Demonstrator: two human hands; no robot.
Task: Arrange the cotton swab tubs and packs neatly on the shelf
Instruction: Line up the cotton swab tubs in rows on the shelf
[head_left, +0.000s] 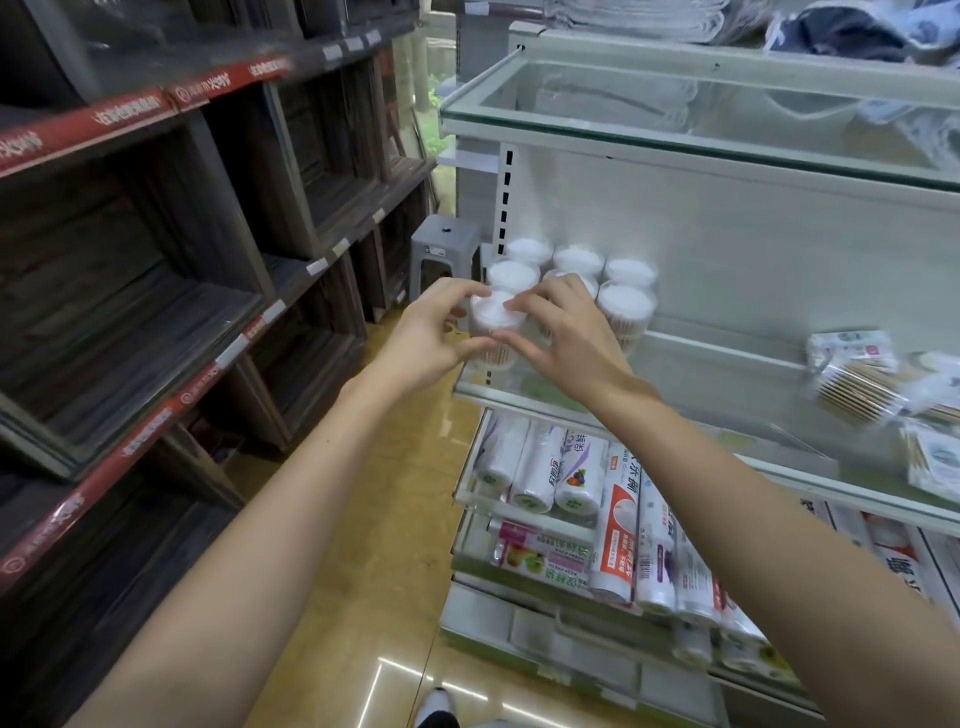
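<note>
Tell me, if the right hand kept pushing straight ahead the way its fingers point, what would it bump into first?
Most likely the front cotton swab tub, which the right hand already touches on its lid and side, opposite the left hand. Beyond it stand more tubs; depth is hard to judge.

Clear swab tubs (626, 306) clustered upright (white tops); packs (862, 384) rightward.

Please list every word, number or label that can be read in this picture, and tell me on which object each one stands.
"保鲜": on the white roll with the berry print, tilted, probably read correctly.
Red strips on the dark shelves: Chinese print, too blurred to read.
Orange and white box: large characters, too blurred.
Cotton swab packs: labels too small to read.
Front tub: no text visible.
</note>
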